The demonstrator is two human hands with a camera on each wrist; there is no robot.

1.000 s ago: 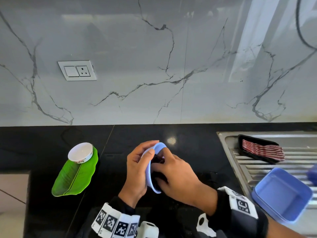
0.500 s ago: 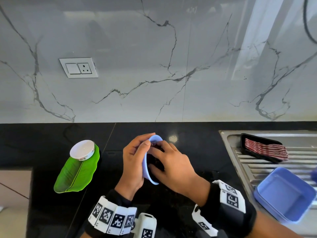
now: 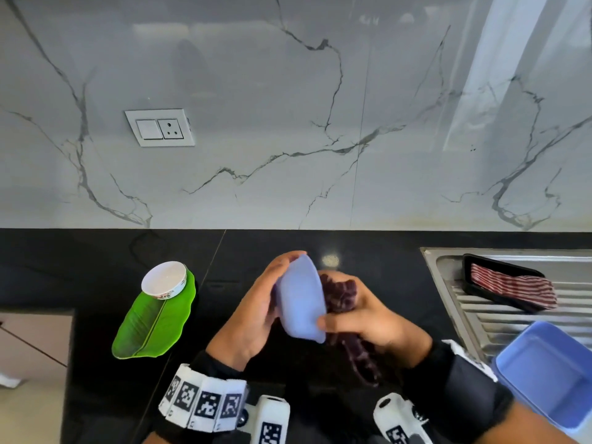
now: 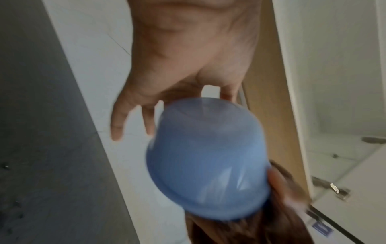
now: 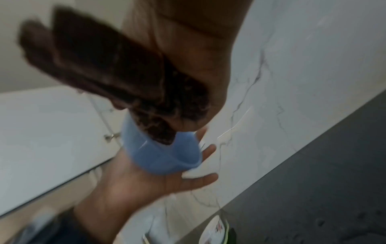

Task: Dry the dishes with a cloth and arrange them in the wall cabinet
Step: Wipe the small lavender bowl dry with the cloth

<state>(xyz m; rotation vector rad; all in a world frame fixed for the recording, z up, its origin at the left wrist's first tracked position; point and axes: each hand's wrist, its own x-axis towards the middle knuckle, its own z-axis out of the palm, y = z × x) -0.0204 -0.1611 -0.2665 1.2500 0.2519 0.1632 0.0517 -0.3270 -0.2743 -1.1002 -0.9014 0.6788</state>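
Above the table, my left hand cups the bowl; my right hand grips the cloth against it.

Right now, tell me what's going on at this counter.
A person is drying a small blue bowl. The left hand holds it over the black countertop while the right hand works a dark maroon cloth into it. A blue container waits on the steel draining board.

No readable text, brand or number anywhere; only black-and-white square code markers on white wrist bands, undecipherable
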